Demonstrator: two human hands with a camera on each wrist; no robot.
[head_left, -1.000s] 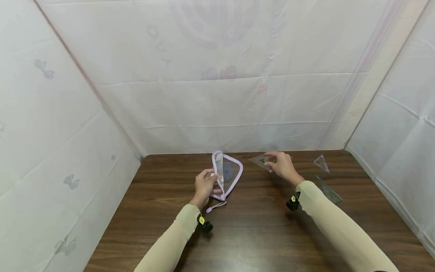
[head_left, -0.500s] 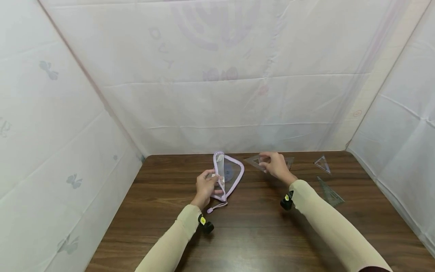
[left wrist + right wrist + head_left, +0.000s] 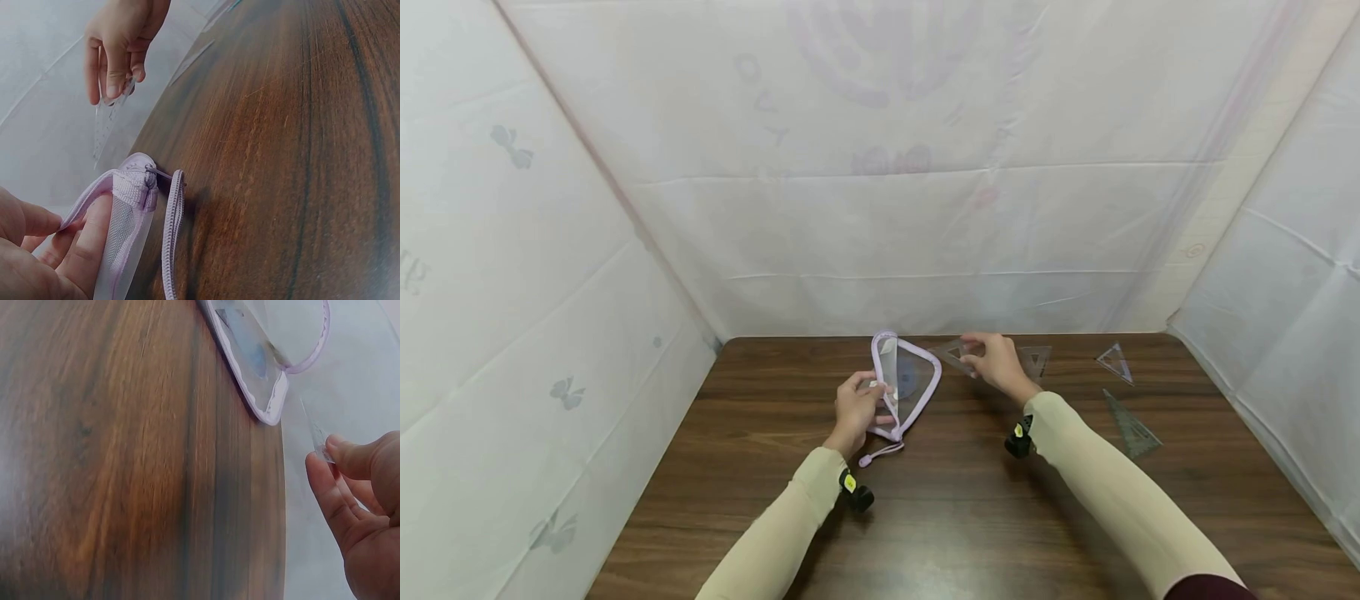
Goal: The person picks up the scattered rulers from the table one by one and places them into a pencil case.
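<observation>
Head view: a person in pale sleeves (image 3: 758,542) has both arms out over a dark wood table (image 3: 925,525), the two hands well apart. The left hand (image 3: 855,406) pinches one edge of a clear pouch (image 3: 917,398) trimmed in lilac, thumb on one side and fingers on the other; the pouch is near the far edge of the table, its mouth parted, and from here I can't tell how much of it rests on the wood. A bluish round shape (image 3: 906,377) shows at the pouch, inside or printed on it, I can't say. A lilac pull cord (image 3: 880,454) hangs off its near corner. The right hand (image 3: 996,362) has a small clear set square (image 3: 951,353) nipped between thumb and fingers, its point aimed at the pouch; the right wrist view shows a gap between them. Just to the right of that hand lies another clear triangle (image 3: 1036,360), and farther right are a small bluish triangle (image 3: 1116,364) and, nearer the person, a greenish one (image 3: 1133,428). A pale printed sheet (image 3: 880,233) hangs behind the table.
</observation>
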